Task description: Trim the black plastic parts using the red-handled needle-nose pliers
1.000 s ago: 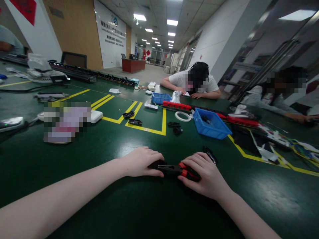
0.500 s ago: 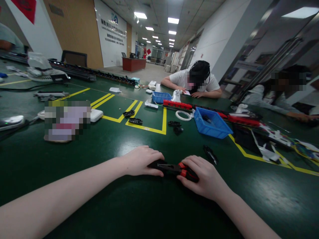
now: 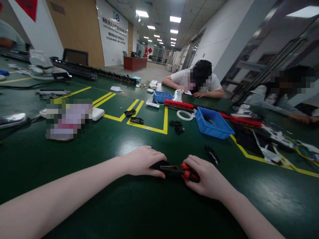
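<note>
My left hand [image 3: 144,161] is closed around a small black part [image 3: 159,165], mostly covered by my fingers. From the right, my right hand [image 3: 205,176] grips the red-and-black handles of long-nose pliers [image 3: 174,169]. The jaws point left and meet the black part; whether they clamp it I cannot tell. Beyond my right hand a loose black part [image 3: 211,154] lies on the green table [image 3: 139,205]. Farther back, several similar black pieces, such as this black piece [image 3: 137,120], rest by the yellow tape lines.
A blue bin [image 3: 213,124] with dark items stands at the back right, beside a white ring [image 3: 184,115]. A phone [image 3: 71,122], blurred out, and a white box [image 3: 97,114] lie to the left. Across the table a person [image 3: 199,79] leans over it; another person [image 3: 279,96] sits at the right.
The pliers' handles look slightly wider apart, and my right hand has shifted a little right. My left hand keeps its hold on the black part. The view has drifted slightly.
</note>
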Demonstrator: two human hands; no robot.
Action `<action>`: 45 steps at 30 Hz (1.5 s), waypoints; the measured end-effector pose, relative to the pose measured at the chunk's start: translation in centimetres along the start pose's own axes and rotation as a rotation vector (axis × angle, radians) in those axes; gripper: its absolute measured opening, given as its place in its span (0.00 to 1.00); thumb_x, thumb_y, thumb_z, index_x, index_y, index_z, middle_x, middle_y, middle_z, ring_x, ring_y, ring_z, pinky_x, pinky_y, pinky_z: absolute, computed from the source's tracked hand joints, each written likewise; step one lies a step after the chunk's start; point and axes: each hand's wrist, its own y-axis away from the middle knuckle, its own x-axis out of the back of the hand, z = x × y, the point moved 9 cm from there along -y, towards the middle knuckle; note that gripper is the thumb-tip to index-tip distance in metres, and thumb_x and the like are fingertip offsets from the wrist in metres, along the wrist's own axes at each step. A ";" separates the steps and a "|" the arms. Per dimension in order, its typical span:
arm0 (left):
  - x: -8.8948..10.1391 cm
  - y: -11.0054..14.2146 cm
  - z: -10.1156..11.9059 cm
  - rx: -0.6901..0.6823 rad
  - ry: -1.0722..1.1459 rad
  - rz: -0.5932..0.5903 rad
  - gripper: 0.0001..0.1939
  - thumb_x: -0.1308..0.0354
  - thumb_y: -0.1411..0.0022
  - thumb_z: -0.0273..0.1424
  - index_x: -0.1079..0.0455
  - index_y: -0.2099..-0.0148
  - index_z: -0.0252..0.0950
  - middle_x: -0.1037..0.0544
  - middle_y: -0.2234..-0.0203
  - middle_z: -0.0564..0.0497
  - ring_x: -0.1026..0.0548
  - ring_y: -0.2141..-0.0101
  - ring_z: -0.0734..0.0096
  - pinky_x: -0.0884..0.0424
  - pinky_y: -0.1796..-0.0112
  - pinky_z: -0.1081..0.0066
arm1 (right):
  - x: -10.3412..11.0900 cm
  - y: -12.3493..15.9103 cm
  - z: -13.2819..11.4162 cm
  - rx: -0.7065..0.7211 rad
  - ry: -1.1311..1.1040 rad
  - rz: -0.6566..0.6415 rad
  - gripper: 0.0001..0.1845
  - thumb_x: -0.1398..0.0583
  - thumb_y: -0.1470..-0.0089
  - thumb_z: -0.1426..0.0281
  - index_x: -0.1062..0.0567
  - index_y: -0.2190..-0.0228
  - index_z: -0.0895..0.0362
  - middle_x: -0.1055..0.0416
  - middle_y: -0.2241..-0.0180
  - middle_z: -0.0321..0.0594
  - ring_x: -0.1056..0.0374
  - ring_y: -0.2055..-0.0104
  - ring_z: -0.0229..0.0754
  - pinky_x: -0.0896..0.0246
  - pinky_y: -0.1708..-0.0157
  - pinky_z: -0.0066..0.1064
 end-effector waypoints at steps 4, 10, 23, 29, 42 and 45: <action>0.0 0.0 0.1 -0.002 0.017 -0.010 0.22 0.43 0.36 0.50 0.32 0.51 0.38 0.21 0.59 0.49 0.23 0.64 0.64 0.33 0.60 0.67 | -0.1 0.1 0.2 -0.005 0.000 -0.009 0.14 0.38 0.56 0.73 0.31 0.64 0.54 0.29 0.66 0.39 0.31 0.67 0.42 0.36 0.70 0.33; 0.0 0.0 0.1 -0.006 0.031 -0.008 0.22 0.42 0.36 0.50 0.32 0.51 0.38 0.21 0.60 0.49 0.23 0.65 0.64 0.33 0.61 0.67 | -0.2 0.1 0.2 -0.010 0.018 0.007 0.14 0.38 0.56 0.73 0.31 0.63 0.54 0.29 0.65 0.41 0.31 0.66 0.44 0.35 0.69 0.35; 0.1 0.1 -0.2 0.016 0.036 -0.014 0.22 0.41 0.37 0.49 0.32 0.50 0.38 0.22 0.60 0.50 0.25 0.67 0.66 0.35 0.64 0.69 | -0.6 0.0 -0.3 -0.054 -0.021 -0.001 0.13 0.39 0.55 0.73 0.31 0.64 0.54 0.29 0.65 0.41 0.32 0.66 0.44 0.35 0.68 0.35; 0.0 -0.1 -0.1 0.026 0.030 -0.025 0.23 0.41 0.37 0.50 0.32 0.51 0.38 0.22 0.61 0.50 0.24 0.66 0.64 0.34 0.63 0.68 | -0.3 0.1 0.3 -0.030 -0.021 -0.016 0.12 0.39 0.55 0.72 0.31 0.64 0.55 0.29 0.66 0.41 0.32 0.66 0.44 0.36 0.68 0.35; 0.0 0.1 -0.2 0.005 0.036 -0.003 0.22 0.41 0.37 0.50 0.32 0.52 0.38 0.22 0.61 0.50 0.24 0.65 0.65 0.33 0.62 0.68 | -0.8 0.1 0.1 -0.095 -0.027 -0.051 0.12 0.40 0.53 0.72 0.30 0.63 0.56 0.29 0.64 0.43 0.33 0.65 0.45 0.35 0.67 0.38; 0.0 0.1 -0.3 0.016 0.036 0.000 0.21 0.41 0.36 0.49 0.32 0.51 0.39 0.22 0.61 0.50 0.24 0.66 0.66 0.34 0.63 0.69 | -0.9 0.2 0.0 -0.115 -0.053 -0.055 0.11 0.40 0.53 0.71 0.30 0.64 0.56 0.29 0.65 0.42 0.33 0.65 0.45 0.35 0.67 0.38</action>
